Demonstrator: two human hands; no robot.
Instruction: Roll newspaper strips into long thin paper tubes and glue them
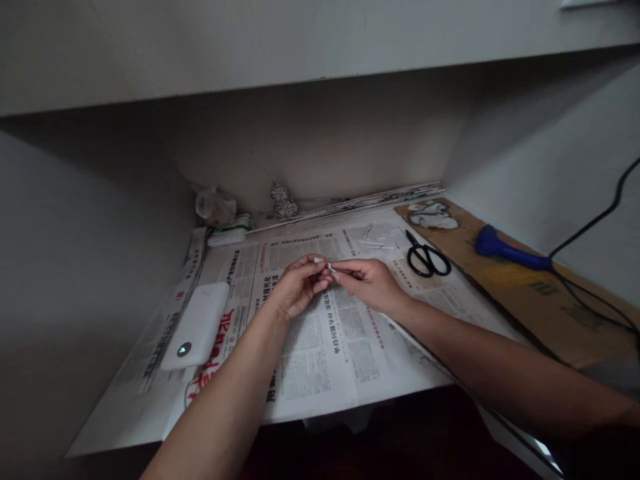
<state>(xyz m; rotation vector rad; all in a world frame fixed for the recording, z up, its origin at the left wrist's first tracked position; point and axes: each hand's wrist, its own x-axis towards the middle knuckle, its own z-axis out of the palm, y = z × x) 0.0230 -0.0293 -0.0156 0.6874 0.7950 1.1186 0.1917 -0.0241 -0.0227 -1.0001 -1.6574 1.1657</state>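
Between the fingertips of both hands is a small white piece (330, 267), which looks like paper; much of it is hidden by the fingers. My left hand (301, 285) pinches it from the left, the other fingers curled. From the right, my right hand (371, 283) grips it with thumb and forefinger. Both are held over the newspaper (315, 353) spread on the table. Short white sticks (377, 239) lie loose on the paper beyond my right hand. Black-handled scissors (427, 260) rest to the right of them.
A blue glue gun (510, 249) with a black cord lies on cardboard (565, 313) at right. To the left is a white power bank (197, 327). Long thin rods (360, 205), a twisted figure (284, 200) and a plastic bag (215, 207) line the back wall. A shelf (300, 47) overhangs.
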